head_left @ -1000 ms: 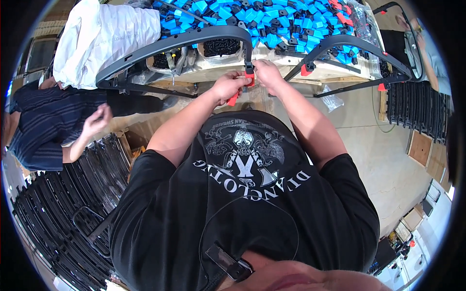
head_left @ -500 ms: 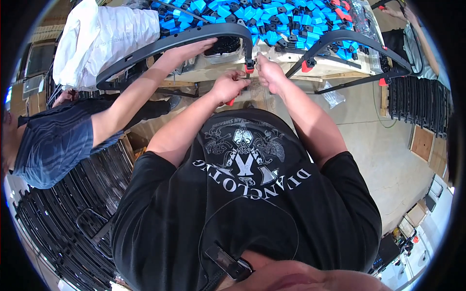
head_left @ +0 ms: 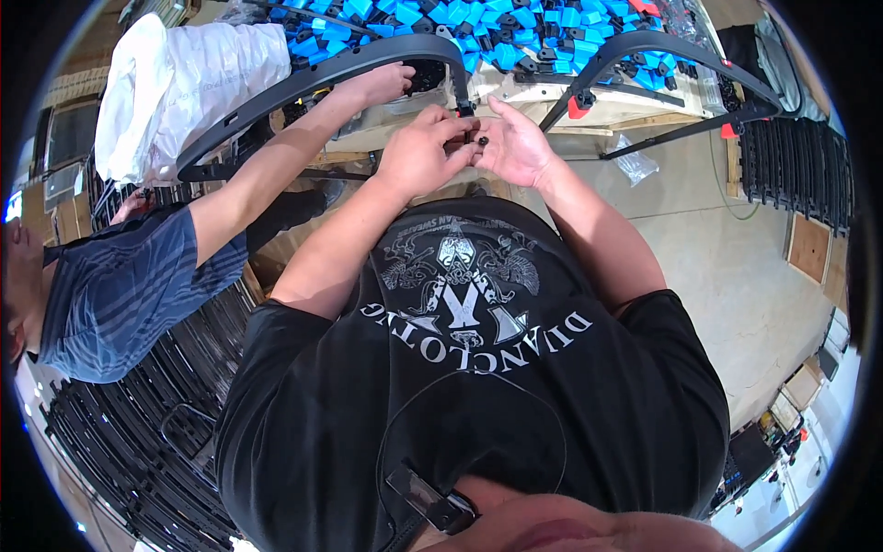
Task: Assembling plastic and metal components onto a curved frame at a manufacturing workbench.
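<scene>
My right hand is turned palm up, thumb raised, with a small black part resting at its fingers. Against those fingertips, my left hand is closed in a pinch; what it grips is hidden. Just beyond both hands, the end of a black curved tube frame comes down, its tip partly covered by my fingers. A second black tube frame with red clips stands to the right, apart from my hands.
Blue and black plastic pieces are heaped on the bench. At left, a co-worker's hand reaches over the bench beside a white bag. Black frames are stacked at lower left, and more black parts at right.
My right hand has turned palm up, showing the small black part. My left hand has moved up against it. The co-worker's fingers have curled in over the bench.
</scene>
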Available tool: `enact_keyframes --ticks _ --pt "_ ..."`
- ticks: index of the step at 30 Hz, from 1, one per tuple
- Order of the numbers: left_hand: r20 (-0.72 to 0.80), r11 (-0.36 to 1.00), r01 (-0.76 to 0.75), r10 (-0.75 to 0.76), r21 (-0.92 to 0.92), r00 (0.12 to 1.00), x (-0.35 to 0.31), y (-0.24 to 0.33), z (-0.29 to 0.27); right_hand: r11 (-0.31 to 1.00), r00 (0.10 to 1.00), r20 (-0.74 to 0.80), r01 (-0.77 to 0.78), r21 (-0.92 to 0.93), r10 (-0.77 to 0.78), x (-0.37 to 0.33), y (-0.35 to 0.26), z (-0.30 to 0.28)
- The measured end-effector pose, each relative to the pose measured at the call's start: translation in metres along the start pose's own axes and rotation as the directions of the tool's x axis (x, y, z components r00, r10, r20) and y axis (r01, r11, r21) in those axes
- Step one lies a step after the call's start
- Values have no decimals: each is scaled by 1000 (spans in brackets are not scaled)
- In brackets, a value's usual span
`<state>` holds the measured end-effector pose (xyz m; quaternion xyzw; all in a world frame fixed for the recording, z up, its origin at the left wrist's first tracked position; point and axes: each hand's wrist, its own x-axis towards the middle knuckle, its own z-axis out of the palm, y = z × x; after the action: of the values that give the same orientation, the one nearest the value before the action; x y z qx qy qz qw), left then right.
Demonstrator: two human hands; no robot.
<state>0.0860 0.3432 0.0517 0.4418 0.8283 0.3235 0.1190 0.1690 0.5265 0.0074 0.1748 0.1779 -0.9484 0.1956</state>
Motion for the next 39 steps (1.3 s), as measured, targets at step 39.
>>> enact_keyframes --ticks 39 --pt "271 984 -55 7 170 962 15 -1 10 994 997 -61 33 -100 -40 17 18 2"
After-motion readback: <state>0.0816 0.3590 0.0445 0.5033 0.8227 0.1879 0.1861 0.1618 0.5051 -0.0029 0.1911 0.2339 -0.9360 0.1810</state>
